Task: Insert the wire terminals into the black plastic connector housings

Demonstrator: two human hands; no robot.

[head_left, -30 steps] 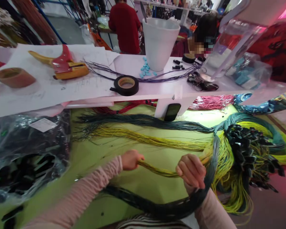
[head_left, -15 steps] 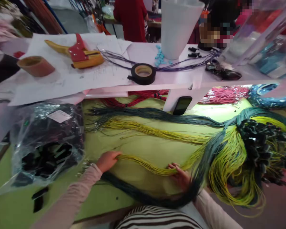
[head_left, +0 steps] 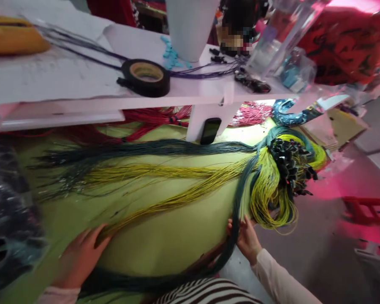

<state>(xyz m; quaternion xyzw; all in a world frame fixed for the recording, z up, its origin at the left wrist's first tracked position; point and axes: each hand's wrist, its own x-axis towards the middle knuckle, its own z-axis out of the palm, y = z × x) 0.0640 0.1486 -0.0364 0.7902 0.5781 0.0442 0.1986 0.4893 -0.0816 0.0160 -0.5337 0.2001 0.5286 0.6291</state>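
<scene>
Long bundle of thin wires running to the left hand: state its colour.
Yellow; the bundle shows best in the head view.

Readable text: none | crumpled red plastic bag (head_left: 345, 46), upper right of frame: black marks, too blurred to read | flat white paper sheets (head_left: 79, 82), upper left: no legible writing

Long pale pink sleeves (head_left: 283, 276) are worn, the fingers (head_left: 249, 231) being left bare beyond the cuffs (head_left: 259, 258); the torso is covered by a garment (head_left: 209, 292) patterned in curved dark-brown and white stripes.
</scene>
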